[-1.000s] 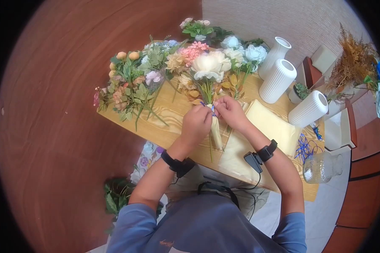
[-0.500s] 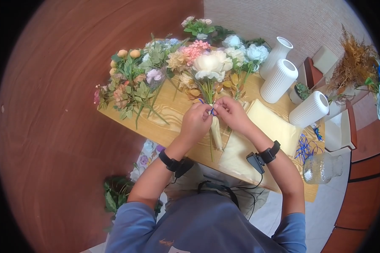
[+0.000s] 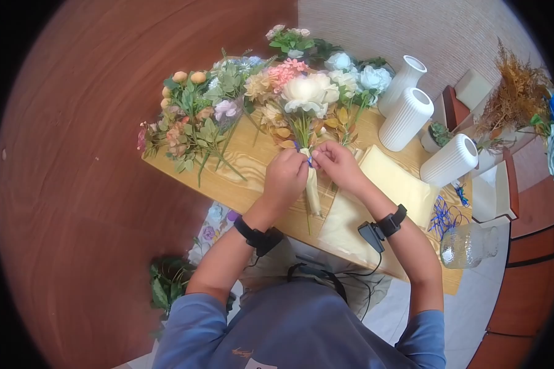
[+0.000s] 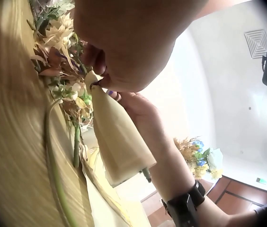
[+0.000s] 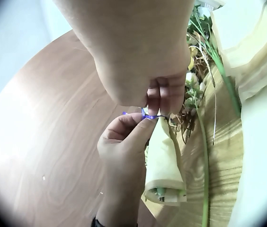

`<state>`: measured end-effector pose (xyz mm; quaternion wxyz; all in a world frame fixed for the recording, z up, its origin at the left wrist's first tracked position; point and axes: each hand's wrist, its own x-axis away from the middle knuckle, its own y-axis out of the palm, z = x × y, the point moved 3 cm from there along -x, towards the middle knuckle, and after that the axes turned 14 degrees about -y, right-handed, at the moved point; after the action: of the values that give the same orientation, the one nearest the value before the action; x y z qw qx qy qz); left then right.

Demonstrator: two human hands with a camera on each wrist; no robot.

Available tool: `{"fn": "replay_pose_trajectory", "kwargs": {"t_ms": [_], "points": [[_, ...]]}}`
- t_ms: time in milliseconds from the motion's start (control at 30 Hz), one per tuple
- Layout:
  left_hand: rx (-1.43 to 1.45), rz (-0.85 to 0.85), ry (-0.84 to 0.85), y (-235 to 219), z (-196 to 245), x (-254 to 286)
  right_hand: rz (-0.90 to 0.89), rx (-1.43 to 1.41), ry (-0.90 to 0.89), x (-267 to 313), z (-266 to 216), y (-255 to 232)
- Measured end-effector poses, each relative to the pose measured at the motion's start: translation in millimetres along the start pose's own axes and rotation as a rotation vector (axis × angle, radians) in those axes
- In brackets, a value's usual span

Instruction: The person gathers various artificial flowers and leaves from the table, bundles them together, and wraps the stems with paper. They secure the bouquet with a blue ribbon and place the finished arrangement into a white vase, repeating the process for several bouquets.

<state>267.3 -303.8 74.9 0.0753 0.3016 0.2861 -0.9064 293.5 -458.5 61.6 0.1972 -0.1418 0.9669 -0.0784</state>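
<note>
left hand (image 3: 287, 176) and right hand (image 3: 337, 165), fingers curled, pinch the blue tie (image 5: 149, 116); the paper-wrapped stems (image 5: 163, 153) seem light but crushable, best held at the neck.

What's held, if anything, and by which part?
Left grip pinches the blue tie by the part beside the paper wrap; what the right grip holds is unclear.

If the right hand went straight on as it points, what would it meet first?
The right hand would probably meet the paper-wrapped stems, by the blue ribbon, then the left hand; depth there is unclear.
</note>
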Motion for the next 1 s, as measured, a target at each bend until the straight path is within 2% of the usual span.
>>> {"fn": "replay_pose_trajectory", "kwargs": {"t_ms": [33,133,467,533,567,633,667,733,767,833,867,933,1000], "points": [[-0.009,0.017,0.032,-1.7,2.2,0.2,0.003,-0.057,0.081,-0.3,0.3,0.2],[-0.010,0.013,0.051,-2.4,3.0,1.7,-0.017,-0.108,0.138,-2.0,4.0,-0.1],[-0.028,-0.034,0.148,-1.3,-2.8,-0.7,-0.054,-0.138,0.180,-1.0,14.3,2.8],[0.153,-0.228,-0.234,4.8,-16.2,-2.1,-0.023,-0.108,0.214,-0.5,12.8,0.8],[0.153,-0.230,-0.239,7.6,-21.9,-2.6,-0.024,-0.110,0.219,0.8,9.5,0.0],[0.524,-0.453,-0.674,18.8,-39.5,-4.7,0.022,-0.106,0.211,3.1,1.8,-5.5],[0.525,-0.452,-0.676,16.8,-39.4,-7.3,0.021,-0.106,0.213,5.3,2.4,-9.0],[0.579,-0.573,-0.830,15.1,-39.5,-9.2,-0.052,-0.133,0.209,9.9,1.3,-14.1],[0.581,-0.573,-0.829,14.4,-41.0,-10.0,-0.052,-0.131,0.208,11.5,0.2,-14.0],[0.642,-0.654,-0.937,16.0,-44.8,-7.6,-0.124,-0.101,0.153,15.8,-6.1,-10.4],[0.642,-0.655,-0.937,16.2,-45.2,-7.5,-0.123,-0.102,0.153,17.1,-9.1,-8.4],[0.654,-0.674,-0.971,17.2,-45.7,-6.4,-0.177,0.130,0.083,17.2,-16.7,-3.7],[0.672,-0.677,-0.960,18.0,-47.9,-5.5,-0.195,0.181,0.067,15.9,-19.5,-0.4]]}}
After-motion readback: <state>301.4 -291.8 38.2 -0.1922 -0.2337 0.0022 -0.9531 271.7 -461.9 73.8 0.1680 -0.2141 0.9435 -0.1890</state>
